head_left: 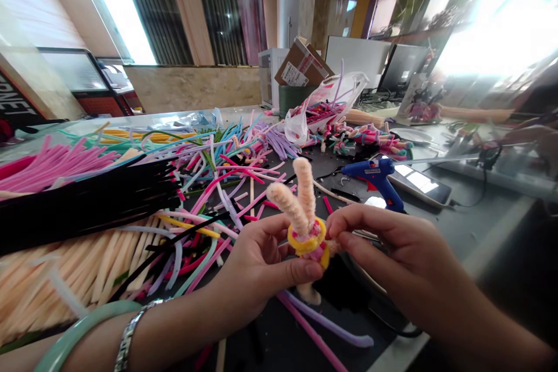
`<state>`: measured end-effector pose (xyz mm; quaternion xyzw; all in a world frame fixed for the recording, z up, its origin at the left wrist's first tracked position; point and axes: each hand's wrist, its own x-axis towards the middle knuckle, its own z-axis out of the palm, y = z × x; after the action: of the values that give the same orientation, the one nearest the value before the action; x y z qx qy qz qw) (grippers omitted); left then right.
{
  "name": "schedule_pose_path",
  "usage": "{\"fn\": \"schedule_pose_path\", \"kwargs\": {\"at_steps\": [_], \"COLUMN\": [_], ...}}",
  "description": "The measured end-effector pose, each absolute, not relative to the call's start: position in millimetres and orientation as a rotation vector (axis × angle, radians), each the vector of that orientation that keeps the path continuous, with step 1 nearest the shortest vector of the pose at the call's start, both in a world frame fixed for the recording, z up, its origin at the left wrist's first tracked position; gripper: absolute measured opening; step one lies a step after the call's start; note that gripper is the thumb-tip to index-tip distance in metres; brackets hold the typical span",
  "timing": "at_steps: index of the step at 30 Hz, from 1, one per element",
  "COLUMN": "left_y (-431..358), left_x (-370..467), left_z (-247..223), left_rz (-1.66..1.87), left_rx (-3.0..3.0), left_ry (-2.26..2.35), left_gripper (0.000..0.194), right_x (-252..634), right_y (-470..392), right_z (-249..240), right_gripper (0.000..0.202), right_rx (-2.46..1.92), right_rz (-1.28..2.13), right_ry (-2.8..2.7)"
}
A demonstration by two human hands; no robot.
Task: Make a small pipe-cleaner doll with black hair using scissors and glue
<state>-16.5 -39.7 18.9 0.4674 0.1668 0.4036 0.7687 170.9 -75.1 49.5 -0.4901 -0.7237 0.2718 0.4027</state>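
Observation:
A small pipe cleaner figure (308,238) is held up over the table in front of me. It has two upright peach stems, a yellow ring around a pink body, and a peach end showing below. My left hand (272,261) grips its body between thumb and fingers. From the other side, my right hand (379,244) pinches a short peach piece that sticks out of the figure's side. The fingertips partly hide that piece. Below my hands, a lilac pipe cleaner (331,319) and a pink one (311,334) lie on the dark tabletop.
Peach (87,273), black (87,200) and pink bundles (74,163) of pipe cleaners cover the left side. A blue glue gun (377,177) stands at right beside a phone (421,183). Behind are a plastic bag (296,125), a cardboard box (303,64) and monitors (403,67).

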Motion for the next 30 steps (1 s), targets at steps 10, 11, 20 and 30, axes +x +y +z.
{"fn": "schedule_pose_path", "kwargs": {"at_steps": [10, 11, 20, 30], "left_y": [-39.4, -39.7, -41.2, -40.2], "left_x": [-14.4, -14.5, -15.5, -14.4], "left_z": [18.6, 18.9, 20.9, 19.5], "left_rz": [0.879, 0.880, 0.884, 0.885], "left_rx": [1.012, 1.013, 1.020, 1.042], "left_ry": [0.401, 0.409, 0.470, 0.417], "left_gripper": [0.027, 0.026, 0.026, 0.020], "right_x": [171.2, 171.2, 171.5, 167.8], "right_y": [-75.4, -75.4, -75.8, -79.6], "right_z": [51.5, 51.7, 51.0, 51.7], "right_gripper": [0.015, 0.015, 0.016, 0.005], "right_rx": [-1.223, -1.219, -1.238, -1.245], "right_rz": [0.674, 0.665, 0.582, 0.495], "right_ry": [-1.856, -1.856, -1.846, -1.824]}}
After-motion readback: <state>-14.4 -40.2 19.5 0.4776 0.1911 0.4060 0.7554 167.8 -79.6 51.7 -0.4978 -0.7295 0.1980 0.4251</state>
